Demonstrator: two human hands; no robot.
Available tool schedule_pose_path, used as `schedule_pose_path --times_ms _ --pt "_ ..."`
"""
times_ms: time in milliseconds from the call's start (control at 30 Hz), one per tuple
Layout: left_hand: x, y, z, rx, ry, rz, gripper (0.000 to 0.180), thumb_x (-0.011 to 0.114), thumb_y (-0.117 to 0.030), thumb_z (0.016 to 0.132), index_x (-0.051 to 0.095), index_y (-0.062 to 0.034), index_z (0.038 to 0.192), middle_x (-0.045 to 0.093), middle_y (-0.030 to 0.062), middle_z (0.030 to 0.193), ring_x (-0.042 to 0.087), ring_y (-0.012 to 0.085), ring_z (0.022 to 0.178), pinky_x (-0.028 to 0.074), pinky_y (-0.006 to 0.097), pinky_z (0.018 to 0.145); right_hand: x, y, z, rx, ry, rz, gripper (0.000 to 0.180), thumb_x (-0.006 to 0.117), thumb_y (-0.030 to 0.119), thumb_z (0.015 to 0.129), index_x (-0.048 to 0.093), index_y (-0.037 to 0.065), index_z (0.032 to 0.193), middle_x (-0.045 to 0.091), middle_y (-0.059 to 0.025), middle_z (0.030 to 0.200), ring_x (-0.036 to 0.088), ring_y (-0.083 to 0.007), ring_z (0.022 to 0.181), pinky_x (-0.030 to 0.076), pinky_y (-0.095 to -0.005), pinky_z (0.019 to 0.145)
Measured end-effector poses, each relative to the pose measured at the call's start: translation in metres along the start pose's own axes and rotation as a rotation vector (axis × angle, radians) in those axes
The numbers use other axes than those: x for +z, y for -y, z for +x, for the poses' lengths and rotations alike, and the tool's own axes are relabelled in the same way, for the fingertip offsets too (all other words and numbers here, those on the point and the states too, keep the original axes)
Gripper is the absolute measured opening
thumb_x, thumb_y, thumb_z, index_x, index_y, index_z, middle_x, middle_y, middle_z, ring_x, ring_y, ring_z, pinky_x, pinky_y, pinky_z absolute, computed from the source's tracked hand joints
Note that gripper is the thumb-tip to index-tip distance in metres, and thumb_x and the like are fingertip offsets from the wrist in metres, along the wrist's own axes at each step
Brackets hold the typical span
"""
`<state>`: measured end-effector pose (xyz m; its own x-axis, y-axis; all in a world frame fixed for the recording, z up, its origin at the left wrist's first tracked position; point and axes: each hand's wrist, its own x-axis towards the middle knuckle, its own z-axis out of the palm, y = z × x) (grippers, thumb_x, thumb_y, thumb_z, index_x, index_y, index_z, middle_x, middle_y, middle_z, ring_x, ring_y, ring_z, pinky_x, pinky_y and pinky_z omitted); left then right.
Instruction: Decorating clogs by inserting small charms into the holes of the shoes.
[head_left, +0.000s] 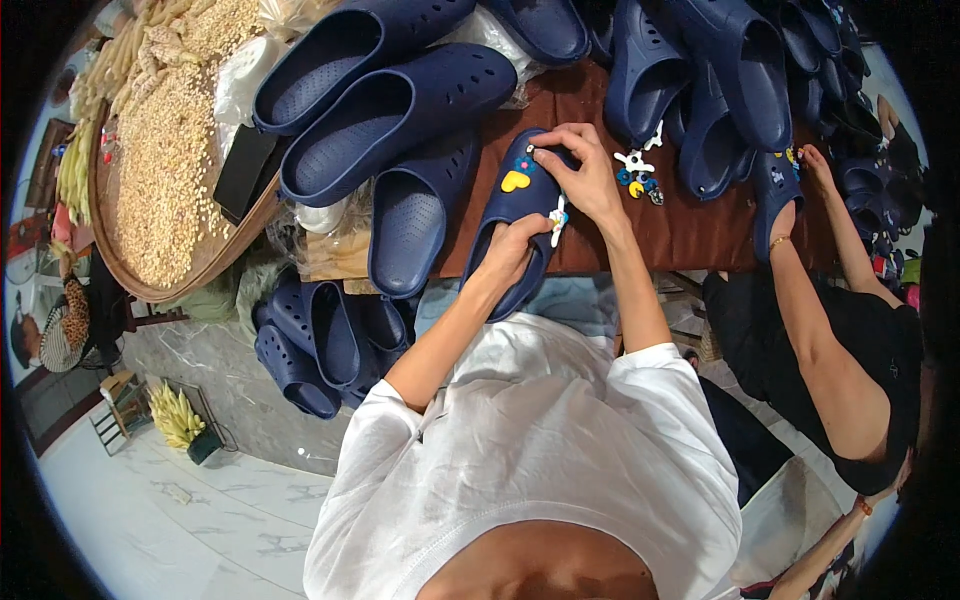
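Observation:
A navy blue clog (499,212) lies tilted on the table edge in front of me, toe pointing away. Its upper carries a yellow heart charm (515,181), small blue and pink flower charms (523,164) and a white figure charm (558,222) at the side. My left hand (509,250) grips the clog's upper, fingers inside the foot opening and thumb on top beside the white figure. At the toe, thumb and index finger of my right hand (582,175) pinch a small whitish charm (530,149). Loose charms (638,178) lie right of the clog.
More navy clogs (400,120) crowd the table's left and back, with others (330,335) hanging below. A round basket (110,230) of pale kernels and a black phone (248,170) stand left. At right, another person's hands (785,220) work on a clog over the brown cloth (700,230).

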<state>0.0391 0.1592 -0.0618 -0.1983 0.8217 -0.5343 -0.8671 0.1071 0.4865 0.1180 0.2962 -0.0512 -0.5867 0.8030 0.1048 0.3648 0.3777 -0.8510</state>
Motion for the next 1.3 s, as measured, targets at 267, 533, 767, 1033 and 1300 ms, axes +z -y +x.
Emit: schedule_pose_path --times_ms 267,533,767,1033,1300 --pt "-0.006 -0.002 0.006 -0.001 0.040 0.001 0.033 0.061 0.005 0.075 0.060 0.0043 0.109 0.066 0.0095 0.100 0.066 0.0209 0.089 0.054 0.034 0.084 0.002 0.001 0.014 0.076 0.075 -0.018 0.016 0.072 0.015 0.084 0.075 0.011 0.099 0.056 -0.0093 0.110 0.056 -0.0221 0.107 0.045 -0.0336 0.093" --pt "0.011 -0.003 -0.016 0.183 -0.078 0.413 0.043 0.068 -0.013 0.087 0.054 0.0052 0.123 0.062 0.0065 0.112 0.061 0.0135 0.097 0.049 0.028 0.086 0.008 0.000 -0.003 -0.053 -0.080 -0.049 0.021 0.065 0.014 0.091 0.071 0.006 0.110 0.061 -0.0121 0.111 0.058 -0.0251 0.109 0.045 -0.0349 0.095" --pt "0.008 -0.012 -0.031 0.176 0.003 0.375 0.031 0.062 -0.014 0.093 0.059 0.0072 0.116 0.067 0.0093 0.109 0.065 0.0149 0.094 0.052 0.028 0.082 0.006 0.007 -0.071 0.092 -0.359 0.274 0.028 0.055 0.014 0.100 0.053 0.000 0.124 0.054 -0.0114 0.122 0.056 -0.0194 0.110 0.049 -0.0323 0.090" --pt "0.065 -0.061 -0.039 0.281 0.126 0.149 0.032 0.062 -0.017 0.095 0.056 0.0006 0.121 0.066 0.0069 0.109 0.064 0.0132 0.095 0.051 0.030 0.082 0.023 0.038 -0.146 0.036 -0.054 0.383 0.053 0.061 0.012 0.092 0.036 -0.005 0.136 0.055 -0.0174 0.123 0.060 -0.0216 0.099 0.051 -0.0305 0.081" --pt "0.101 -0.106 -0.049 0.537 0.285 0.226 0.047 0.055 -0.021 0.100 0.043 -0.0019 0.141 0.057 0.0126 0.129 0.056 0.0178 0.118 0.049 0.035 0.094 0.015 0.069 -0.081 -0.003 -0.065 0.560 0.043 0.058 0.019 0.095 0.039 -0.002 0.128 0.060 -0.0111 0.102 0.062 -0.0149 0.079 0.053 -0.0305 0.068"
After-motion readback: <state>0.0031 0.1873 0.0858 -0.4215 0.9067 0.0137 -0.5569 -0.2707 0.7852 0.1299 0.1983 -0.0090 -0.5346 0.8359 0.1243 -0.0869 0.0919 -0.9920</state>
